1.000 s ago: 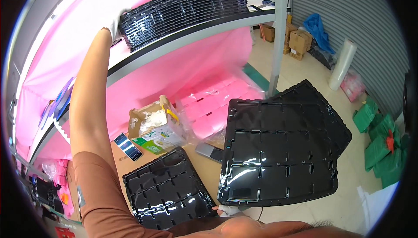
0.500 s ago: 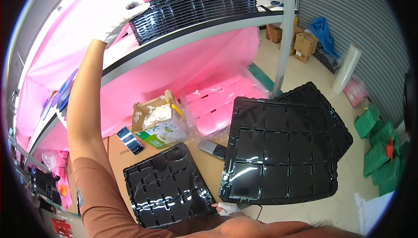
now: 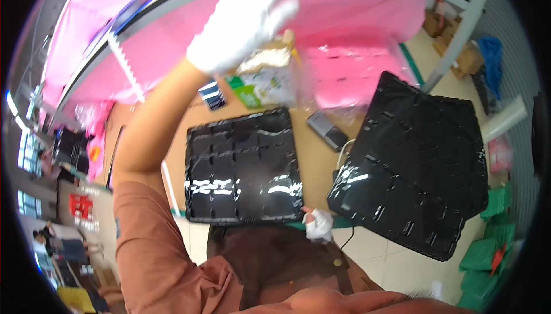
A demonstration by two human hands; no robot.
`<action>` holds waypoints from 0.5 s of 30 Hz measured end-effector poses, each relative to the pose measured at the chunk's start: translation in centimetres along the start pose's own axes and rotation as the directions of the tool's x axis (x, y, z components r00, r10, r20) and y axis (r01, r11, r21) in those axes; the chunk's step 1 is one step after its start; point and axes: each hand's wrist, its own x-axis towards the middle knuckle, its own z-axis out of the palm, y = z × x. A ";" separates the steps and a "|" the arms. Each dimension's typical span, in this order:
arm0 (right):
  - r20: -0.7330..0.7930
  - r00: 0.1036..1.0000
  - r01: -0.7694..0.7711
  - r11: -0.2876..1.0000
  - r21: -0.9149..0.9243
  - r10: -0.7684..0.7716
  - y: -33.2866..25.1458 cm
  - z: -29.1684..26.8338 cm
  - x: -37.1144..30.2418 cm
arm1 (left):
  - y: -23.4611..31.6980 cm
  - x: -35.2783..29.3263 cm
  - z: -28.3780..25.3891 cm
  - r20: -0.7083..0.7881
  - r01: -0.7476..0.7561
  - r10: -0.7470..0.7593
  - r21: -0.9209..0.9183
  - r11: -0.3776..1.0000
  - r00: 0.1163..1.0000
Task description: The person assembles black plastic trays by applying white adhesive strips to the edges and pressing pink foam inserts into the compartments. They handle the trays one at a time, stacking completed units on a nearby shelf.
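My left hand (image 3: 247, 24), in a white glove, is raised over the far side of the table below the shelf edge. It is blurred, but its thumb stands apart from the fingers and nothing shows between them. A shiny black plastic tray (image 3: 241, 165) with moulded pockets lies flat on the brown tabletop in front of me. At its near right corner is my right hand (image 3: 318, 227), in a white glove with bare fingertips, closed at the tray's edge. Farther right, black trays (image 3: 410, 165) overlap at an angle.
Behind the tray are a phone (image 3: 213, 95), a grey handheld device (image 3: 327, 130) and a carton (image 3: 270, 87) with white contents. Pink sheets in clear plastic (image 3: 359, 73) lie at the back. A metal post (image 3: 459, 38) rises at the right. Green bags (image 3: 482, 262) are on the floor.
My left hand has come away from the stack of black trays on the shelf, moving right and nearer. The view has shifted, and that stack is out of sight. My right hand stays by the tray corner.
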 end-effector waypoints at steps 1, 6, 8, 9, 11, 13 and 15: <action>0.077 0.992 -0.106 0.993 0.046 0.102 1.5 0.4 -1.2 | 1.2 -5.4 -1.9 0.118 -0.052 0.031 0.180 0.982 0.993; 0.014 0.991 -0.130 0.991 0.032 0.130 -0.4 0.6 1.4 | 8.5 -26.0 -6.5 0.493 0.689 -0.623 0.064 0.722 0.607; 0.121 0.958 -0.276 0.953 0.125 0.261 -0.5 0.3 2.7 | 9.1 -35.9 -7.2 0.429 0.874 -0.833 0.171 0.455 0.350; 0.222 0.921 -0.350 0.930 0.109 0.320 -0.4 -0.1 3.1 | 9.6 -39.9 -7.8 0.396 0.903 -0.880 0.221 0.367 0.261; 0.307 0.871 -0.472 0.826 0.308 0.384 -1.4 0.5 4.1 | 11.2 -45.5 -7.8 0.328 0.973 -0.939 0.160 0.167 0.107; 0.441 0.797 -0.516 0.845 0.143 0.412 -1.4 0.2 6.1 | 11.7 -47.9 -7.8 0.303 0.998 -0.953 0.064 -0.008 -0.027; 0.349 0.831 -0.546 0.755 0.364 0.433 -1.3 1.3 6.0 | 10.4 -46.6 -8.0 0.311 0.987 -0.942 0.141 -0.082 -0.123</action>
